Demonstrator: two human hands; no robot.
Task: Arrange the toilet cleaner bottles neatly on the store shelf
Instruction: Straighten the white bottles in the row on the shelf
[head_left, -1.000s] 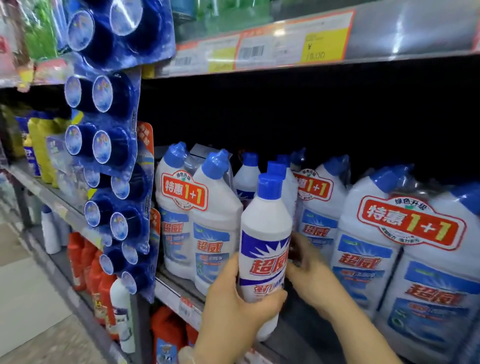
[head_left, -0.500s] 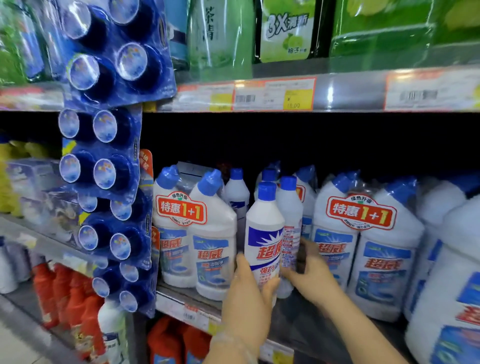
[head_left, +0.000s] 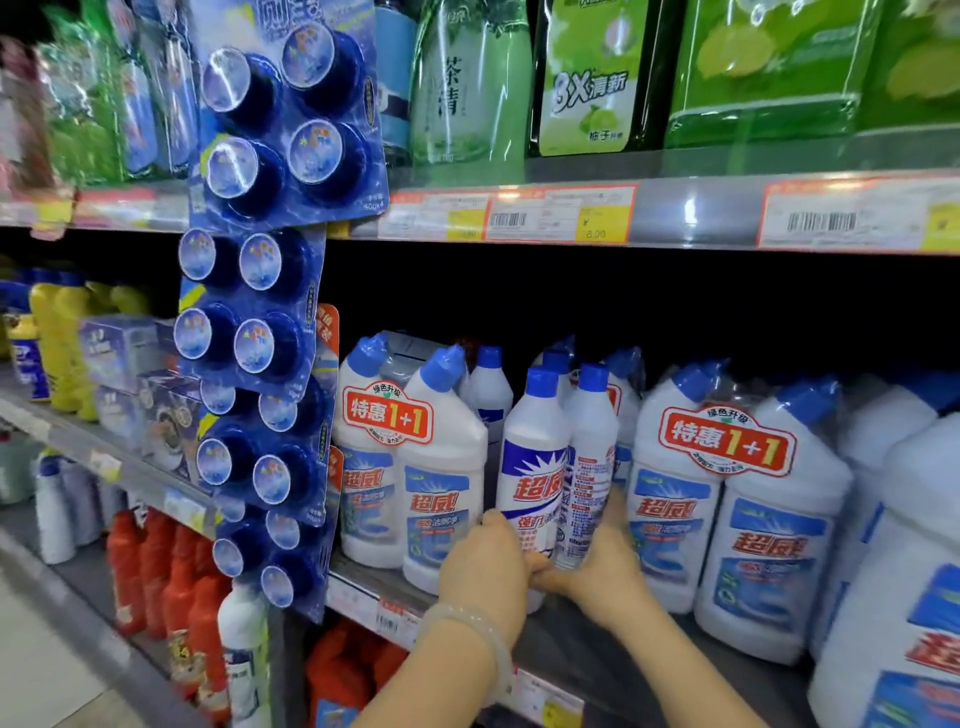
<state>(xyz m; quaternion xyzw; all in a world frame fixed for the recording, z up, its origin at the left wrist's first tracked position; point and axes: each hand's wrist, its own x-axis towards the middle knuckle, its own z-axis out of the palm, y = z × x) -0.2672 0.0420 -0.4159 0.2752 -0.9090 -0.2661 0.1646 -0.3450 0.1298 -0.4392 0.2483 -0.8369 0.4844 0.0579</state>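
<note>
Slim toilet cleaner bottle (head_left: 535, 467) upright at front of shelf (head_left: 561, 657), touching second slim bottle (head_left: 592, 452). Both stand between left twin-pack (head_left: 410, 467) and right twin-pack (head_left: 727, 519).
Left hand (head_left: 485, 566) wrapped round first bottle's lower body. Right hand (head_left: 608, 571) clasps second's base.
Second shows back label: likely needs twist till logo faces aisle.
Keep bases flat, line up with shelf edge, avoid nudging packs.

Gripping a blue-capped toilet cleaner bottle (head_left: 532, 467) low down with the left hand (head_left: 483, 566); holding a 2nd bottle (head_left: 592, 467), touching its right side, with the right hand (head_left: 605, 569). Both upright on the shelf (head_left: 563, 652), 1+1 twin-packs (head_left: 410, 467) either side.
</note>
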